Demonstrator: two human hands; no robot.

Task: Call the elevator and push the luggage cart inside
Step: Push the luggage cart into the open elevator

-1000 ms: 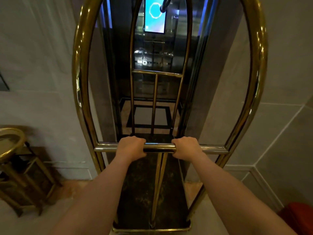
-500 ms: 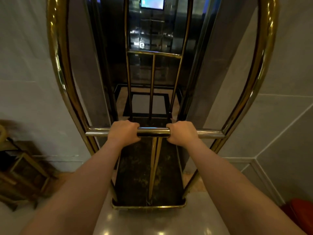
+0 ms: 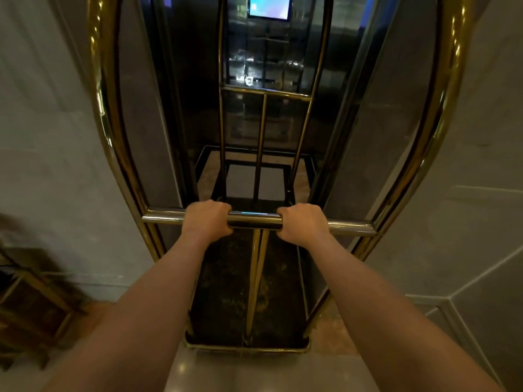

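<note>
Luggage cart (image 3: 263,292) handlebar (image 3: 254,220) gripped: left hand (image 3: 206,220) and right hand (image 3: 304,223) fingers wrapped fully closed around it, side by side near centre. Front end poking through open elevator (image 3: 266,171) doorway, rear deck on hallway floor (image 3: 254,372).

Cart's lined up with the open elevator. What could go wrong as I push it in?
The luggage cart's brass arch looks nearly as wide as the doorway, so it could scrape a door edge. The wheels are hidden and might catch at the threshold. Left hand and right hand both grip the handle bar.
</note>
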